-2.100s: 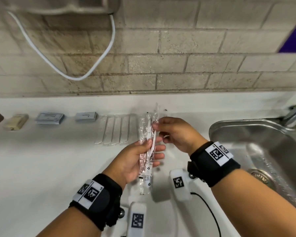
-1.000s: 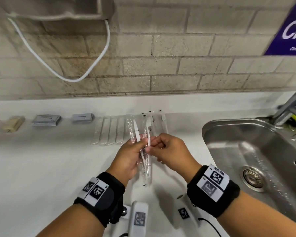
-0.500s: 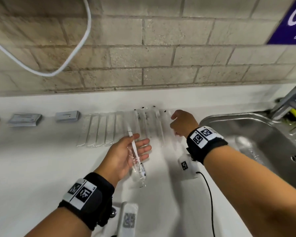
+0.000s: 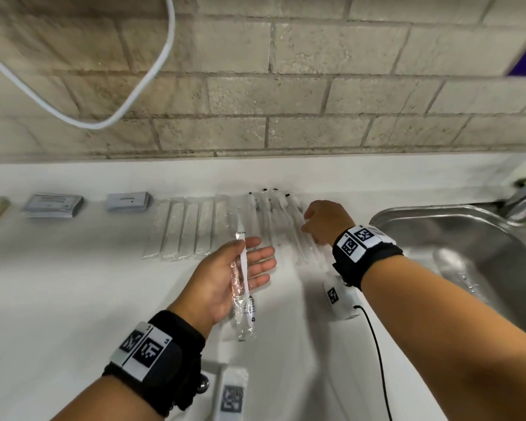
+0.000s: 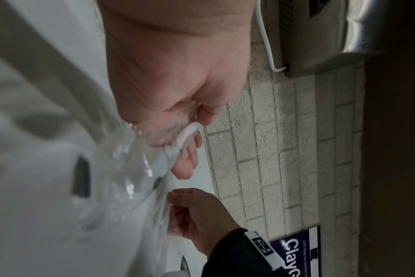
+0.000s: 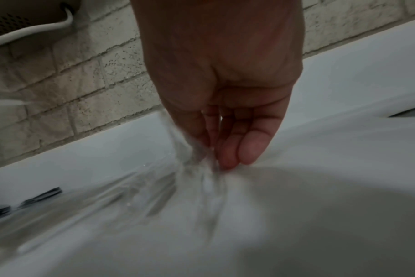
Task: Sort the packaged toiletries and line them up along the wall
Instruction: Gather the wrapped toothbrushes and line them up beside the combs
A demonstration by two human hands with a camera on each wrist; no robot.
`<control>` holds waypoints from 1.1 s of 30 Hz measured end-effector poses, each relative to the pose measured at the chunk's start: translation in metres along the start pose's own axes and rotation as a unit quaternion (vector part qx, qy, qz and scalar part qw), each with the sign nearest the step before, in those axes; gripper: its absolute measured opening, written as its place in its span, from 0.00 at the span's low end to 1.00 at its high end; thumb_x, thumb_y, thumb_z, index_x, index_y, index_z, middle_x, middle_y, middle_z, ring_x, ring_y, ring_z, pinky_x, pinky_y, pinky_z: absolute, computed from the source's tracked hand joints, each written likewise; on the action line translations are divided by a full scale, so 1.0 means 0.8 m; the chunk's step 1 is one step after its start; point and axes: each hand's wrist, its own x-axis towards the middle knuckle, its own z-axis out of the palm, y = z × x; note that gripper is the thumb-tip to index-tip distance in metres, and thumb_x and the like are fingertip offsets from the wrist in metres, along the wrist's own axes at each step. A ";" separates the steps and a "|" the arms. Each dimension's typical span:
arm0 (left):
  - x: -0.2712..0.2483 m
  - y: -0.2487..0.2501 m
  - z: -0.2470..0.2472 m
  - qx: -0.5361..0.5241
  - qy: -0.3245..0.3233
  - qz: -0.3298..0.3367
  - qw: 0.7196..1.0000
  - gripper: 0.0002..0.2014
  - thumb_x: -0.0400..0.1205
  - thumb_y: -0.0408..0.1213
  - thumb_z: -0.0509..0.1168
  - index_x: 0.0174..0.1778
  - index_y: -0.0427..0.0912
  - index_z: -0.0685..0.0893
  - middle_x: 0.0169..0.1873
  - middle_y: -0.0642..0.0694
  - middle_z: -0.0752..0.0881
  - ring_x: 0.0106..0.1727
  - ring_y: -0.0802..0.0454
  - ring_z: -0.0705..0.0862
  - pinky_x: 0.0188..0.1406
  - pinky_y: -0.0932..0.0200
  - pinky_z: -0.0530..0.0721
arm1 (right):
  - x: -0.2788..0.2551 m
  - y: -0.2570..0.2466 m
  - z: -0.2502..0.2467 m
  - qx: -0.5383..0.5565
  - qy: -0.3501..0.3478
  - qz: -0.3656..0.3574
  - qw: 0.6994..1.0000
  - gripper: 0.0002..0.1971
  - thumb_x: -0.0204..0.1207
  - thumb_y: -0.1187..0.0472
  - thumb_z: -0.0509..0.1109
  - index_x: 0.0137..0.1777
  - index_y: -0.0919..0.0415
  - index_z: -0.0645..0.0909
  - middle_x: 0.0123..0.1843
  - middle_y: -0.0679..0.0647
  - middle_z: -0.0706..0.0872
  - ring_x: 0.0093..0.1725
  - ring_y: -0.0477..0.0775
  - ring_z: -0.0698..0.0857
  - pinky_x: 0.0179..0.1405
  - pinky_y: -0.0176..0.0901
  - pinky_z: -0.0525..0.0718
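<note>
Counter [image 4: 73, 299], toothbrush row [image 4: 271, 220] near sink [image 4: 438, 214]

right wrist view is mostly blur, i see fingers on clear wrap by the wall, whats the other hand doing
Observer: The left hand hangs above the counter, thumb pinning one wrapped toothbrush across its palm.
Operator: what lies left of where i am
Observer: Wrapped combs lie side by side, with two flat grey packets further left.
Operator: and to the right
Observer: The steel sink, close beside the right hand.
</note>
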 end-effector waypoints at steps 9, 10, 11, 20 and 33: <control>-0.019 0.006 0.005 0.035 -0.022 0.023 0.999 0.15 0.87 0.42 0.53 0.59 0.44 0.84 0.60 0.43 0.89 0.62 0.49 0.86 0.67 0.46 0.76 | -0.050 -0.018 -0.014 0.164 0.073 -0.026 0.983 0.14 0.76 0.48 0.67 0.45 0.60 0.84 0.42 0.54 0.88 0.39 0.55 0.87 0.44 0.47 0.86; -0.020 0.007 0.007 0.037 -0.025 0.021 0.999 0.15 0.87 0.43 0.53 0.58 0.45 0.85 0.59 0.44 0.89 0.61 0.49 0.86 0.66 0.46 0.76 | -0.064 -0.027 -0.016 0.199 0.044 -0.044 0.978 0.14 0.78 0.50 0.67 0.45 0.62 0.84 0.39 0.55 0.88 0.32 0.54 0.85 0.36 0.45 0.85; -0.023 0.008 0.009 0.040 -0.027 0.018 0.999 0.15 0.87 0.43 0.54 0.57 0.45 0.86 0.58 0.44 0.89 0.59 0.49 0.86 0.64 0.46 0.78 | -0.081 -0.037 -0.019 0.233 0.022 -0.064 0.970 0.13 0.79 0.52 0.67 0.44 0.63 0.84 0.37 0.55 0.88 0.27 0.53 0.82 0.31 0.44 0.82; -0.046 0.004 0.026 0.207 0.020 0.030 0.978 0.18 0.82 0.41 0.67 0.67 0.39 0.80 0.55 0.42 0.87 0.45 0.49 0.87 0.38 0.59 0.84 | -0.139 -0.059 -0.032 0.433 0.033 -0.128 0.892 0.05 0.75 0.69 0.72 0.39 0.63 0.81 0.30 0.59 0.83 0.22 0.51 0.80 0.23 0.41 0.81; -0.059 0.000 0.018 0.022 0.042 0.058 0.997 0.03 0.82 0.30 0.66 0.45 0.40 0.85 0.41 0.43 0.89 0.39 0.51 0.87 0.37 0.60 0.88 | -0.237 -0.005 0.049 -0.028 0.175 -0.511 0.841 0.06 0.72 0.58 0.71 0.43 0.60 0.85 0.47 0.54 0.83 0.37 0.56 0.84 0.26 0.47 0.83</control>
